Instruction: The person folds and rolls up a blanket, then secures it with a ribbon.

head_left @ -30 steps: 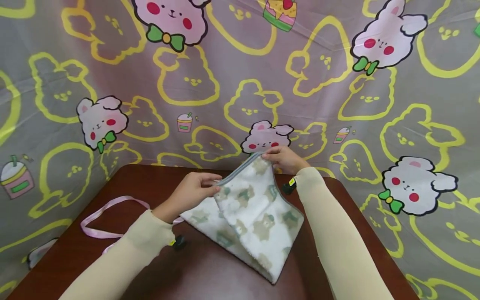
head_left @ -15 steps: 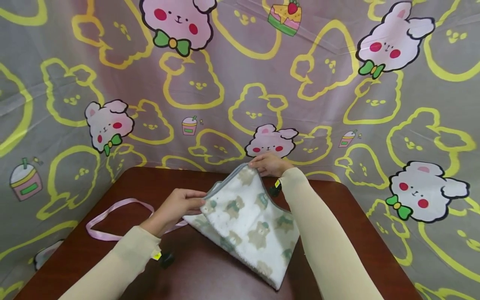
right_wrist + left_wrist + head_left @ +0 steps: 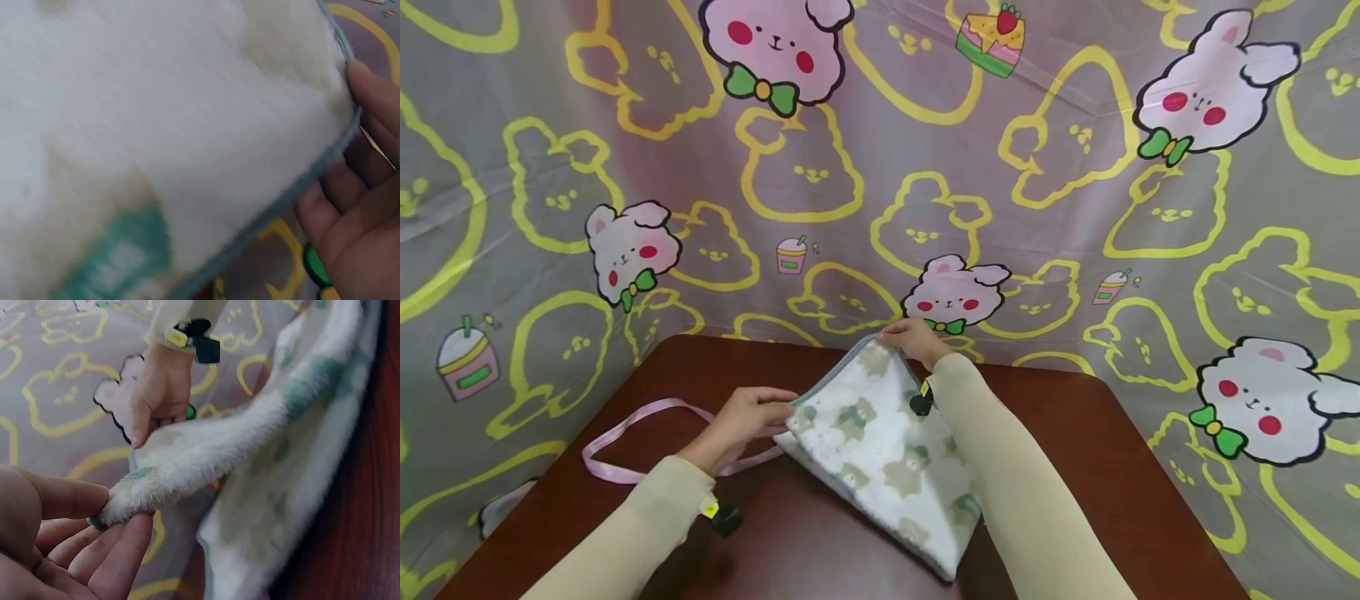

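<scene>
A fluffy white towel (image 3: 850, 442) printed with brown bears in green has grey-blue edging and is folded over on itself. My left hand (image 3: 748, 421) pinches its left corner between thumb and fingers, as the left wrist view also shows. At the upper corner, my right hand (image 3: 916, 340) pinches the bound edge; in the right wrist view the thumb (image 3: 375, 94) lies on the printed side. The upper edge is raised between both hands, while the lower corner hangs toward the front of the table. My right forearm covers part of the towel's right side.
A loop of pink ribbon (image 3: 617, 477) lies at the left of the dark red-brown table (image 3: 805, 542), partly behind my left hand. A curtain (image 3: 835, 200) with rabbit and yellow outline prints hangs along the table's back and sides.
Both hands have shifted left with the towel, the right one also slightly lower. The towel's lower layer now shows less under the upper one. The pink ribbon stays on the table.
</scene>
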Available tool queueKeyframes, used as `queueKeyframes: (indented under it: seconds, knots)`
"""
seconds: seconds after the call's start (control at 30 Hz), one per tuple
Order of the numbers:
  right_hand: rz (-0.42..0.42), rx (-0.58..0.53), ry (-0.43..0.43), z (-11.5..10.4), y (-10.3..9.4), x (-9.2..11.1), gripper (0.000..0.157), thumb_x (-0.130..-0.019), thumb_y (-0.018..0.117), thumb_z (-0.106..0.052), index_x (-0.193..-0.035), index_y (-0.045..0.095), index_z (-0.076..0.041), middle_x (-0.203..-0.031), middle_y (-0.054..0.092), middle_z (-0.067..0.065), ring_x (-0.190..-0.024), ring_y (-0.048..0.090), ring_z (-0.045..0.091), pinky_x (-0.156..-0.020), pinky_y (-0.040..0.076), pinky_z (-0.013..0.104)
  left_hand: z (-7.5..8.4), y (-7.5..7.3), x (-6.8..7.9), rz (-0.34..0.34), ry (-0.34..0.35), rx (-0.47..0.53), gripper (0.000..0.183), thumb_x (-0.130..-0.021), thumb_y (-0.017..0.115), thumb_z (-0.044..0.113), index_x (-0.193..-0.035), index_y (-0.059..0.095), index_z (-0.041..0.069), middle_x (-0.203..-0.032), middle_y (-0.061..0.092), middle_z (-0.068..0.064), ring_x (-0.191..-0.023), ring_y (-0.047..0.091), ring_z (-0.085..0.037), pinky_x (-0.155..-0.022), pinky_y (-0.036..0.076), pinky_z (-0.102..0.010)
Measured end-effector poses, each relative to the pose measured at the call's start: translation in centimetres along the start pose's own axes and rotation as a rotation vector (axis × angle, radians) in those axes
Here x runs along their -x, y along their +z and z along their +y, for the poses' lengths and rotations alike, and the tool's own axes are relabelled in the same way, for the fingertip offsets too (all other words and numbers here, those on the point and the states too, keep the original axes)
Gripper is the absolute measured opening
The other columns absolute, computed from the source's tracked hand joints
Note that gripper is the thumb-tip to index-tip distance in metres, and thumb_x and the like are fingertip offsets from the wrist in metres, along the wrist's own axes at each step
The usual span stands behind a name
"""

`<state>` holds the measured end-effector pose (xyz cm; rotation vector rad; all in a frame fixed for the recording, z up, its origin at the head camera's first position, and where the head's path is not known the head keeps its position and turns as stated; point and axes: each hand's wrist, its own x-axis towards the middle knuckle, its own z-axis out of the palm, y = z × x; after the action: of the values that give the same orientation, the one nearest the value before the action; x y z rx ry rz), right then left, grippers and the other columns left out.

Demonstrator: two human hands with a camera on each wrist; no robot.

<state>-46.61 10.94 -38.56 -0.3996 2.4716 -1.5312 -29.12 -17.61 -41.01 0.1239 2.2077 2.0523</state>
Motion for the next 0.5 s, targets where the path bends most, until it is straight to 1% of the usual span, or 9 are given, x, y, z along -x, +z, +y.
queueKeyframes:
  seconds: [0.13, 0.2, 0.33, 0.4, 0.5]
  knots:
    - [0.076, 0.068, -0.036, 0.7, 1.7, -0.5, 0.02, -0.08, 0.066, -0.029, -0.093, 0.069, -0.013, -0.096, 0.062, 0.0, -0.087, 0.055, 0.017, -0.074, 0.044, 0.032, -1.4, -0.6, -0.6, 0.023, -0.038, 0.005, 0.031, -0.083, 0.061, 0.004, -0.111, 0.056, -0.008, -0.096, 0.061, -0.017, -0.081, 0.062, -0.024, -0.073, 0.049, -0.04]
    - [0.096, 0.071, -0.051, 1.0, 2.3, -0.9, 0.019, -0.08, 0.067, -0.027, -0.091, 0.07, -0.013, -0.093, 0.063, 0.0, -0.084, 0.055, 0.017, -0.071, 0.044, 0.03, -1.8, -0.8, -0.9, 0.031, -0.047, -0.001, 0.031, -0.083, 0.061, 0.004, -0.11, 0.056, -0.008, -0.096, 0.061, -0.017, -0.081, 0.062, -0.024, -0.073, 0.048, -0.04]
    - [0.126, 0.103, -0.073, 1.1, 3.0, -1.7, 0.015, -0.079, 0.068, -0.027, -0.087, 0.07, -0.014, -0.085, 0.064, -0.001, -0.079, 0.056, 0.015, -0.067, 0.045, 0.029, -2.3, -1.2, -1.6, 0.05, -0.049, -0.027, 0.029, -0.082, 0.061, 0.004, -0.109, 0.057, -0.008, -0.096, 0.061, -0.017, -0.081, 0.062, -0.024, -0.073, 0.048, -0.041]
    - [0.137, 0.117, -0.081, 1.1, 3.3, -1.9, 0.017, -0.079, 0.068, -0.028, -0.087, 0.07, -0.013, -0.086, 0.064, 0.0, -0.079, 0.056, 0.016, -0.068, 0.045, 0.03, -2.4, -1.4, -1.9, 0.062, -0.051, -0.041, 0.028, -0.082, 0.061, 0.005, -0.108, 0.058, -0.007, -0.097, 0.06, -0.017, -0.081, 0.062, -0.024, -0.072, 0.049, -0.04]
    - [0.165, 0.137, -0.089, 1.7, 3.7, -2.5, 0.019, -0.079, 0.067, -0.032, -0.088, 0.07, -0.015, -0.087, 0.064, -0.002, -0.081, 0.056, 0.014, -0.07, 0.044, 0.03, -2.5, -1.5, -2.1, 0.089, -0.052, -0.058, 0.028, -0.082, 0.061, 0.005, -0.107, 0.058, -0.007, -0.098, 0.06, -0.018, -0.081, 0.062, -0.024, -0.071, 0.049, -0.04]
